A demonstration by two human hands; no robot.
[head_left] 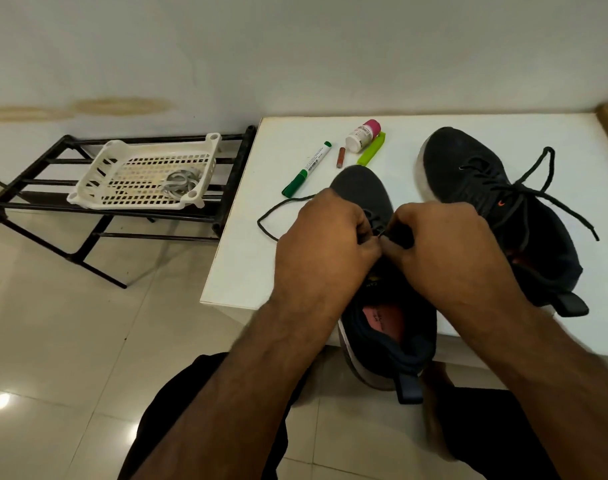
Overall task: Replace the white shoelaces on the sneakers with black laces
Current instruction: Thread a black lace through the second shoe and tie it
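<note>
Two dark sneakers lie on a white table [247, 271]. The near sneaker [361, 188] points away from me, with its heel hanging over the front edge. My left hand [325, 244] and my right hand [444, 247] meet over its eyelets, and both pinch the black lace [278, 206] there. A loose end of that lace loops out to the left on the table. The far sneaker [468, 174] on the right is laced in black, its ends lying loose. The white laces [179, 183] lie in a basket on the left.
A white plastic basket [98, 171] sits on a black metal rack [36, 195] on the tiled floor, left of the table. Behind the near sneaker lie a green marker [307, 168], a small brown tube [340, 157], a white bottle with a pink cap [363, 135] and a lime green clip [371, 148].
</note>
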